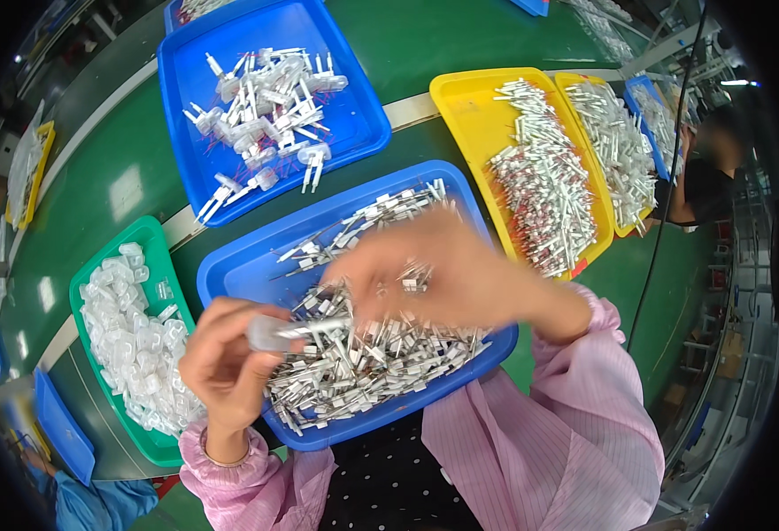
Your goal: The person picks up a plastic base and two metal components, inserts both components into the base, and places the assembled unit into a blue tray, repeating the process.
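Observation:
My left hand [223, 363] is closed, with a translucent plastic piece [268, 334] pinched between thumb and fingers. A white stick-like part [320, 327] extends from that piece toward the right. My right hand [447, 270] is smeared by motion above the blue tray [219, 274] in front of me, close to the stick's end; whether it grips anything does not show. Inside this tray lies a heap of thin white and metallic parts [354, 372]. At the left, a green tray [155, 232] holds many translucent plastic pieces [128, 332] like the pinched one.
Farther off, another blue tray [354, 124] contains white stick assemblies with clear pieces and red wires. Yellow trays [469, 106] of white, red-wired parts stand at the right on the green table [398, 44]. A person [717, 168] is at far right; a blue sleeve [106, 504] shows lower left.

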### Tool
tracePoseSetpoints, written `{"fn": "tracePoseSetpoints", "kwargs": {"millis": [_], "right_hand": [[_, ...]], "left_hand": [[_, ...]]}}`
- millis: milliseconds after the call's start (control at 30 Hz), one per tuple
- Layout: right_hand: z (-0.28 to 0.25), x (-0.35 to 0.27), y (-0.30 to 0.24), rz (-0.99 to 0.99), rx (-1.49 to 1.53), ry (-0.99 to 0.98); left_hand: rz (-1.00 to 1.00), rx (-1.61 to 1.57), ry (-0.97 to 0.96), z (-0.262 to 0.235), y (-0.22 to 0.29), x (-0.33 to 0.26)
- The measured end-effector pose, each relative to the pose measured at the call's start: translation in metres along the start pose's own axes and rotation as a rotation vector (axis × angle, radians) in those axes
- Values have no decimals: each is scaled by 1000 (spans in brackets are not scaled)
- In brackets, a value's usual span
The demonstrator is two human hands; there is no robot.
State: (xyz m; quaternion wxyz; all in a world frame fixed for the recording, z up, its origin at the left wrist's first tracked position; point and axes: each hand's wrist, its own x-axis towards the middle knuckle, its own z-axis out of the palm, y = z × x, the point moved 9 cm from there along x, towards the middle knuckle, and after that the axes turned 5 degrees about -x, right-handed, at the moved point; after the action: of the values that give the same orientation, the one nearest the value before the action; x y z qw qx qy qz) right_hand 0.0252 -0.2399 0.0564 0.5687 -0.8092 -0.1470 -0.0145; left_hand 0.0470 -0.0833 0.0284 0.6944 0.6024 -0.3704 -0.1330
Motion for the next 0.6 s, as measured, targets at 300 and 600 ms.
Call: {"fn": "tracePoseSetpoints", "kwargs": {"millis": [300,600], "right_hand": [[-239,-26,172,347,-1754,107],[-231,-26,121,301,-1365,455]], "left_hand": [[-150,-150,103,-1,-18,6],[-300,-459,234,-17,-45,-3]]}}
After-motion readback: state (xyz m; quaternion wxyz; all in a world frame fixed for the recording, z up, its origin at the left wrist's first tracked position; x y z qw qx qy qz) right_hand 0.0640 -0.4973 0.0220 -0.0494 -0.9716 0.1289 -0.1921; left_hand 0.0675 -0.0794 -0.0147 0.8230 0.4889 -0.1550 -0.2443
